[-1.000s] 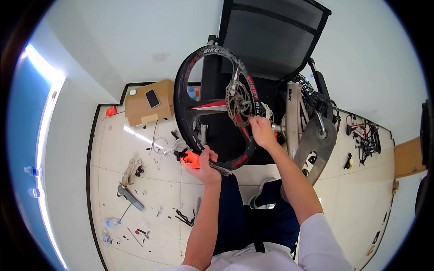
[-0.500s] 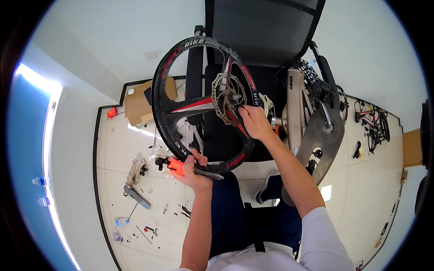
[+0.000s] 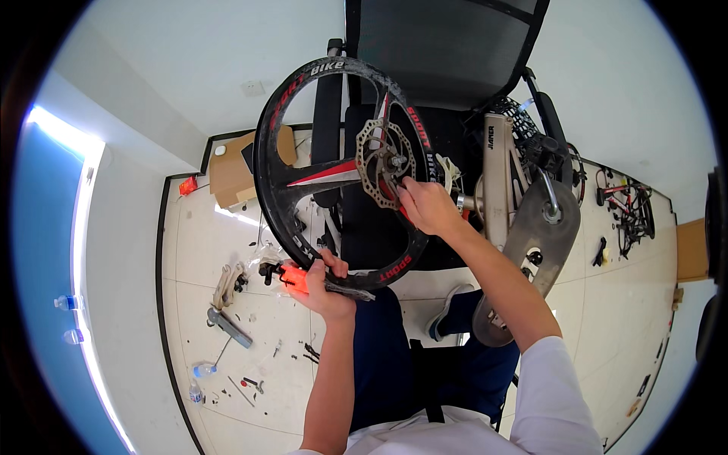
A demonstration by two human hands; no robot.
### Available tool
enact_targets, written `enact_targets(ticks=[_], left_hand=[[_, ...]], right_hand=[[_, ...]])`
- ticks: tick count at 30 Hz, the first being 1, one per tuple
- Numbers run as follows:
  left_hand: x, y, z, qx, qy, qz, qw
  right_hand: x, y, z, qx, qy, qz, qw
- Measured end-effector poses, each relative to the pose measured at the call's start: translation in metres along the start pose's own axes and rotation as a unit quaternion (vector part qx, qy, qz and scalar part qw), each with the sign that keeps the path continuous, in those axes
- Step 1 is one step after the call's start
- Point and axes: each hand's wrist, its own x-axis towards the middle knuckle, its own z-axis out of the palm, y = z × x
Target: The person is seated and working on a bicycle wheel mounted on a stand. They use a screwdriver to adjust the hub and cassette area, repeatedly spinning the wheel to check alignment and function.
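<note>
A black bicycle wheel (image 3: 267, 144) with three broad spokes, marked red and white, is tilted up against a black chair. My left hand (image 3: 327, 292) grips its rim at the lower left, thumb and fingers wrapped round it. A silver disc brake rotor (image 3: 367, 178) with holes sits at the hub, round the axle (image 3: 396, 161). My right hand (image 3: 431, 206) is at the rotor's lower right edge, fingers pinched together. Whatever is in that pinch is hidden or too small to name. An orange piece (image 3: 293, 280) shows beside my left hand.
The black chair (image 3: 447, 64) stands ahead. On its right lie a beige frame part (image 3: 497, 174) and a grey metal plate (image 3: 557, 227) with a crank. A cardboard box (image 3: 231, 178), bottles (image 3: 205, 371) and small parts lie on the left floor; bicycle parts (image 3: 633, 216) lie far right.
My right hand has turned slightly at the rotor, its fingers drawn closer together, and the forearm has shifted right. The wheel has tilted a little; my left hand keeps its hold.
</note>
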Motion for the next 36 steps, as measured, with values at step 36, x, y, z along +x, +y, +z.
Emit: enact_targets(ticks=[36], left_hand=[[0.000,0.002,0.007,-0.018,0.004,0.019,1.000]], right_hand=[[0.012,-0.068,-0.013,0.498,0.001,0.437,0.749]])
